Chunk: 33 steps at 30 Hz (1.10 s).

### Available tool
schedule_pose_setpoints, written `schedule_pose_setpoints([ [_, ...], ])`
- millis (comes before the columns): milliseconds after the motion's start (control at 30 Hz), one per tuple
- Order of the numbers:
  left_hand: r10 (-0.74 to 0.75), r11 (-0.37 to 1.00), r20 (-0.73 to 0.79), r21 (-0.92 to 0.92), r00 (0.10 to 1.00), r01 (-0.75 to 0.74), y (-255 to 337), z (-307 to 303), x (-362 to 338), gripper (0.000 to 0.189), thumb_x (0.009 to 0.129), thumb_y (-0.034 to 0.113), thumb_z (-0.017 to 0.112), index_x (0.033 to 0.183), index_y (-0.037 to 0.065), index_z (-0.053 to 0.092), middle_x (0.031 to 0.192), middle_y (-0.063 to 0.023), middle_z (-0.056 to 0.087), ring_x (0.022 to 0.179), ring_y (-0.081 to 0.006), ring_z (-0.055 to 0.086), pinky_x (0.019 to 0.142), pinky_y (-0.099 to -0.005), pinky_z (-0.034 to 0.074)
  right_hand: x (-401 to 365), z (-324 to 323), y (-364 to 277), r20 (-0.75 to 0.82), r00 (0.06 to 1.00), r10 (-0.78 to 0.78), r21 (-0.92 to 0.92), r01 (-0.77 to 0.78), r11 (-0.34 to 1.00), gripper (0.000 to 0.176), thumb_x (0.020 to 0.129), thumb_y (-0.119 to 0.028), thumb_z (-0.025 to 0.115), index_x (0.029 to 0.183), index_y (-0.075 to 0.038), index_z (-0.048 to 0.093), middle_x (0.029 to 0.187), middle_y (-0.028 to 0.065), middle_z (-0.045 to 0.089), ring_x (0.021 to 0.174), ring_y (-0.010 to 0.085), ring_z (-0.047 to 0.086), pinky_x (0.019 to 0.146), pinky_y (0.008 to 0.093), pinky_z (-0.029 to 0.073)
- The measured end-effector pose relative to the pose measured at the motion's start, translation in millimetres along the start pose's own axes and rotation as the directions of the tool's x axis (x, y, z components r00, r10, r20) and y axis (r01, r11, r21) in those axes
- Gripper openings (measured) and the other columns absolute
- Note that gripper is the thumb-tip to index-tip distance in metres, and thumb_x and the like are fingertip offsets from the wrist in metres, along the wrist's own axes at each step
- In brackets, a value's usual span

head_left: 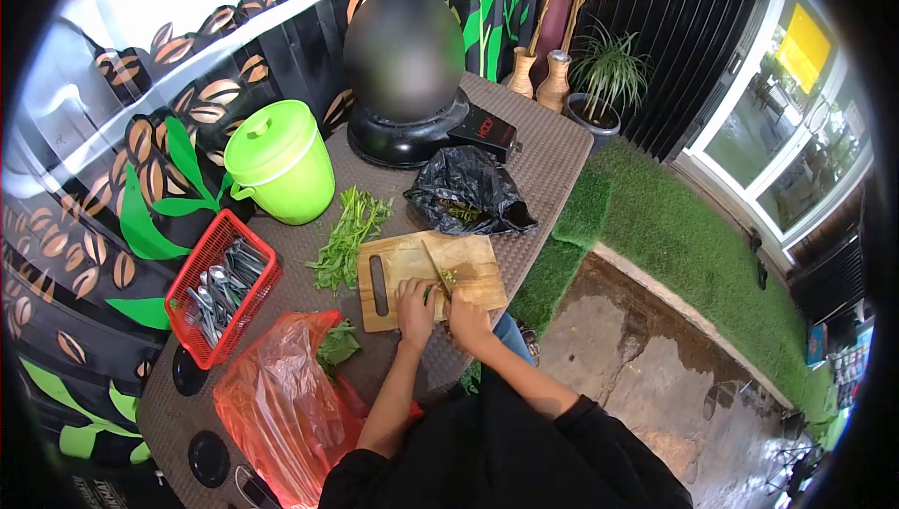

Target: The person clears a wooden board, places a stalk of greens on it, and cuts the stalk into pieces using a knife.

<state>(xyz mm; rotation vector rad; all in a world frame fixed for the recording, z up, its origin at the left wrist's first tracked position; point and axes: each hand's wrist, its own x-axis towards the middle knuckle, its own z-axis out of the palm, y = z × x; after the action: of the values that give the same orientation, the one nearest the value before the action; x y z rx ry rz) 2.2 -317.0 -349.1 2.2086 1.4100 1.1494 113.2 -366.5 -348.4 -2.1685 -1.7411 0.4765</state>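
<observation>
Now the right hand [465, 317], closed round the knife [434, 261], chops greens [447, 277] gripped by the left hand [415, 308] at the cutting board [398, 261]'s near edge; the next cut needs that hand eased back.

Behind the cutting board [473, 261]: a blurred patch [403, 52] covers whatever sits on the black base [412, 139].
Knife [434, 261]: handle hidden inside the right hand [466, 320] grip.
Greens [448, 277] under the blade: too small to identify.
Left hand [415, 308]: finger hold unclear.
Orange bag [276, 406], left of the board: contents mostly veiled, bottom cut off by the frame.
Black bag [468, 192], behind the board: contents largely hidden.
</observation>
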Motion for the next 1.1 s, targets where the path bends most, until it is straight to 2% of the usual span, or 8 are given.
schedule_pose_setpoints([
  [100, -0.021, 1.000, 0.011, -0.009, 1.000, 0.021, -4, 3, -2, 0.006, 0.081, 0.007, 0.063, 0.087, 0.004, 0.065, 0.088, -0.0087, 0.059, 0.090, -0.0283, 0.052, 0.082, -0.0390, 0.040, 15, -20, 1, 0.089, 0.995, -0.033, 0.060, 0.028, 0.998, 0.032, 0.093, -0.030, 0.045, 0.103, 0.001, 0.043, 0.073, 0.0252, 0.063, 0.071, 0.0430, 0.064, 0.063, 0.0517, 0.051],
  [333, 0.000, 1.000, -0.019, 0.027, 1.000, 0.000, -3, 4, -1, 0.007, 0.081, 0.009, 0.064, 0.086, 0.004, 0.065, 0.087, -0.0080, 0.059, 0.089, -0.0283, 0.051, 0.081, -0.0388, 0.040, -8, 0, -6, 0.042, 0.996, 0.075, -0.051, -0.073, 0.996, 0.032, 0.093, -0.030, 0.046, 0.103, 0.000, 0.044, 0.077, 0.0221, 0.065, 0.072, 0.0370, 0.066, 0.060, 0.0470, 0.053],
  [400, 0.001, 1.000, -0.038, 0.015, 0.999, 0.000, -4, 4, -2, 0.007, 0.080, 0.009, 0.064, 0.086, 0.005, 0.066, 0.087, -0.0078, 0.059, 0.089, -0.0283, 0.051, 0.080, -0.0386, 0.040, 5, 5, -1, -0.002, 1.000, -0.020, -0.008, 0.020, 1.000, 0.032, 0.092, -0.028, 0.046, 0.104, 0.001, 0.043, 0.074, 0.0246, 0.064, 0.071, 0.0426, 0.064, 0.063, 0.0501, 0.051],
  [567, -0.002, 1.000, -0.033, 0.000, 0.999, 0.003, -7, 5, -2, 0.007, 0.079, 0.008, 0.065, 0.085, 0.005, 0.066, 0.086, -0.0078, 0.059, 0.089, -0.0280, 0.051, 0.080, -0.0383, 0.041, 1, -18, -4, 0.053, 0.998, -0.044, 0.032, 0.043, 0.999, 0.031, 0.092, -0.027, 0.047, 0.101, 0.002, 0.044, 0.074, 0.0244, 0.064, 0.070, 0.0406, 0.065, 0.061, 0.0495, 0.052],
  [667, 0.004, 1.000, -0.050, -0.002, 0.999, -0.004, -7, 6, -2, 0.007, 0.079, 0.008, 0.065, 0.085, 0.004, 0.066, 0.085, -0.0079, 0.059, 0.088, -0.0279, 0.051, 0.080, -0.0384, 0.041, -9, 12, -2, -0.099, 0.993, -0.064, -0.147, 0.049, 0.988, 0.026, 0.091, -0.025, 0.047, 0.100, 0.000, 0.045, 0.073, 0.0204, 0.065, 0.068, 0.0375, 0.066, 0.058, 0.0461, 0.054],
  [867, 0.026, 1.000, -0.029, 0.016, 0.999, -0.025, -4, 2, -5, 0.010, 0.078, 0.009, 0.066, 0.086, 0.003, 0.069, 0.086, -0.0070, 0.060, 0.089, -0.0263, 0.052, 0.081, -0.0384, 0.041, 17, -8, -3, 0.021, 0.999, -0.025, 0.029, 0.025, 0.999, 0.033, 0.092, -0.029, 0.047, 0.103, 0.002, 0.044, 0.072, 0.0228, 0.064, 0.068, 0.0403, 0.065, 0.060, 0.0491, 0.052],
  [1000, 0.071, 0.997, -0.021, 0.013, 0.997, -0.070, -16, 9, -10, 0.010, 0.077, 0.007, 0.066, 0.086, 0.003, 0.070, 0.086, -0.0065, 0.061, 0.088, -0.0252, 0.053, 0.081, -0.0377, 0.040, 5, -19, 0, 0.095, 0.994, -0.046, -0.006, 0.047, 0.999, 0.034, 0.093, -0.029, 0.045, 0.106, 0.002, 0.042, 0.072, 0.0237, 0.063, 0.069, 0.0400, 0.065, 0.060, 0.0479, 0.053],
  [1100, -0.009, 1.000, -0.001, -0.029, 1.000, 0.009, -8, 0, -7, 0.010, 0.078, 0.006, 0.065, 0.086, 0.003, 0.070, 0.085, -0.0069, 0.061, 0.088, -0.0255, 0.053, 0.082, -0.0371, 0.041, -14, -4, -5, -0.006, 1.000, -0.001, -0.009, 0.001, 1.000, 0.033, 0.093, -0.029, 0.045, 0.105, 0.001, 0.042, 0.071, 0.0230, 0.064, 0.068, 0.0397, 0.065, 0.060, 0.0476, 0.053],
])
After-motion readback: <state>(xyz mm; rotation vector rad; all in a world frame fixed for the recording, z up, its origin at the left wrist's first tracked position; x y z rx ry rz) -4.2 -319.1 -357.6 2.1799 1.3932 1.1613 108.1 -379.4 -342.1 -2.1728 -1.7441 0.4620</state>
